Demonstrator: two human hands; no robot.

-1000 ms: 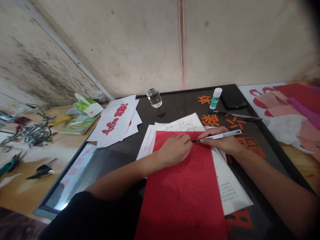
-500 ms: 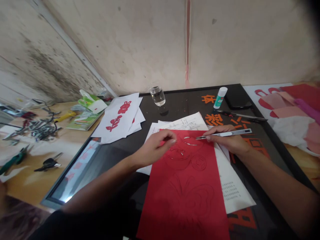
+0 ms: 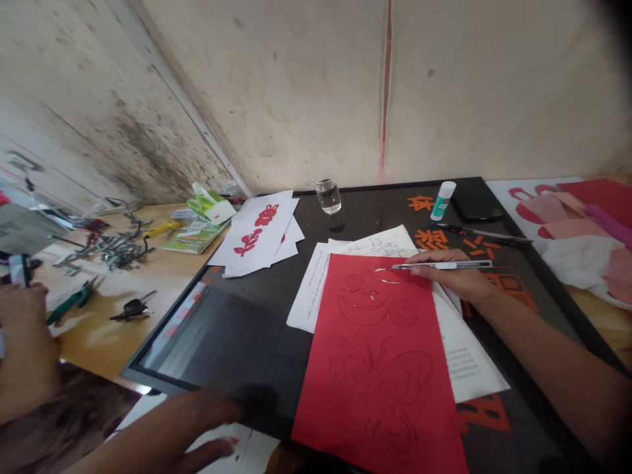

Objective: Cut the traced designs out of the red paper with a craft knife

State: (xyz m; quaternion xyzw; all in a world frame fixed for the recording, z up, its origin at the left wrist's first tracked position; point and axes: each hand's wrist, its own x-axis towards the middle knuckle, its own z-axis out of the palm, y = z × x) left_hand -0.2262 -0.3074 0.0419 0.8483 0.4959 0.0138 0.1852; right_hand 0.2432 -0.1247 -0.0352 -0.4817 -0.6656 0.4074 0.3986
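Observation:
My right hand (image 3: 447, 270) is closed on a slim craft knife (image 3: 457, 264), resting by the top right corner of a red paper sheet (image 3: 323, 395). The knife's tip points left, beside a narrow cut in the paper. Roses and a large butterfly are drawn on the sheet in dark lines, and a few slits show white through them. Beneath it lie printed white pages (image 3: 474, 368). My left hand (image 3: 197, 421), blurred, hangs near the table's front edge at the lower left, thumb and fingers apart, holding nothing that I can see.
On the black tabletop (image 3: 222, 336) stand a glass of water (image 3: 329, 197) and a glue stick (image 3: 443, 201). A dark knife (image 3: 486, 235) and a black phone (image 3: 474, 205) lie nearby. Another person's hand (image 3: 27, 329) is at the left, near pliers (image 3: 74, 301) and metal parts.
My left hand has left the red paper and moved down and left, off the sheet. My right hand still holds the craft knife in about the same place. The view has shifted left.

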